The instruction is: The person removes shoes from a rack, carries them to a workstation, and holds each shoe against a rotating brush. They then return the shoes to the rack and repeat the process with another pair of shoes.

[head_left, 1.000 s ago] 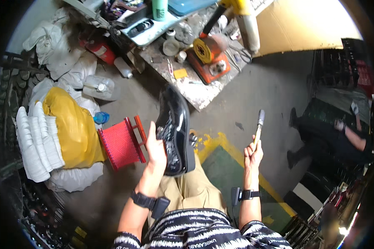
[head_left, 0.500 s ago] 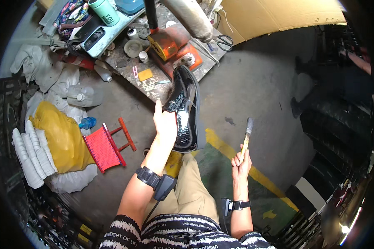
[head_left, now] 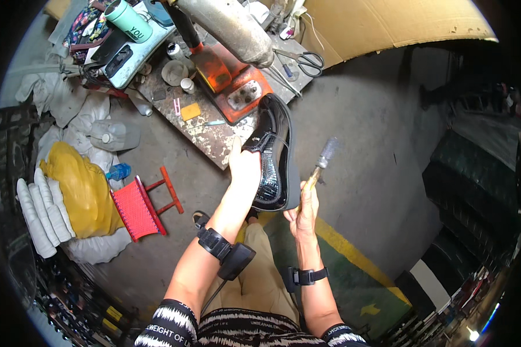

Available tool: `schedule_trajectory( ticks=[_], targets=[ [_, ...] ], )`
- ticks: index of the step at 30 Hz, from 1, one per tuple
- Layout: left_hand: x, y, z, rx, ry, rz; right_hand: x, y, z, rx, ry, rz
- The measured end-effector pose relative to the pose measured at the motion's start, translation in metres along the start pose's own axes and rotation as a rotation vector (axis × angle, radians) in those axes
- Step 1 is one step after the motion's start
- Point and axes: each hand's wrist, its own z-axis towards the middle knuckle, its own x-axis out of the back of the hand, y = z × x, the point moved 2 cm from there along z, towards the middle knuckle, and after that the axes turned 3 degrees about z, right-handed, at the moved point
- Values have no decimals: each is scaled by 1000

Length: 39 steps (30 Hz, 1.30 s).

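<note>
My left hand [head_left: 244,173] holds a glossy black lace-up shoe [head_left: 276,156] by its ankle opening, toe pointing away from me and sole to the right. The thumb lies along the outside; the fingers are hidden by the shoe. Just to the right, my right hand [head_left: 304,214] is closed around the wooden handle of a brush [head_left: 326,154] with a grey, slightly blurred head that points up and away. The brush head stays apart from the shoe's sole. Each wrist wears a black strapped device.
Beyond the shoe stands a worn workbench [head_left: 205,141] bearing an orange-based machine [head_left: 246,95], scissors [head_left: 307,62], a yellow block [head_left: 190,111] and small jars. A red stool [head_left: 140,208] and yellow sack [head_left: 78,191] sit left. Dark stacked goods [head_left: 469,191] line the right.
My right hand has brought the brush leftward, close to the shoe's sole. The shoe has shifted slightly right in my left hand, and the view has moved a little.
</note>
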Motion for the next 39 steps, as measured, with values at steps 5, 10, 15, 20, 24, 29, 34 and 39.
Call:
schedule_trajectory(
  ticks=[5,10,15,20,24,29,34,39],
  targets=[
    [-12,20,11,-210,19,-356,-11,-13,17,-75,3,-82],
    [6,-1,30,-258,-265,-64,-30,-13,33,-43,89,-80],
    [39,3,-9,582,-108,-1649,-27,-26,72,19,214,-90],
    [69,-80,-68,885,160,-1441,-56,-30,108,69,203,-96],
    [69,-115,-106,982,180,-1397,-68,-38,122,121,238,-86],
    [64,-122,-118,1009,140,-1354,-73,-39,129,115,192,-138],
    [58,-105,-106,943,87,-1359,-76,-40,129,118,192,-141],
    [63,-102,-99,918,84,-1345,-77,-35,116,99,201,-49]
  ],
)
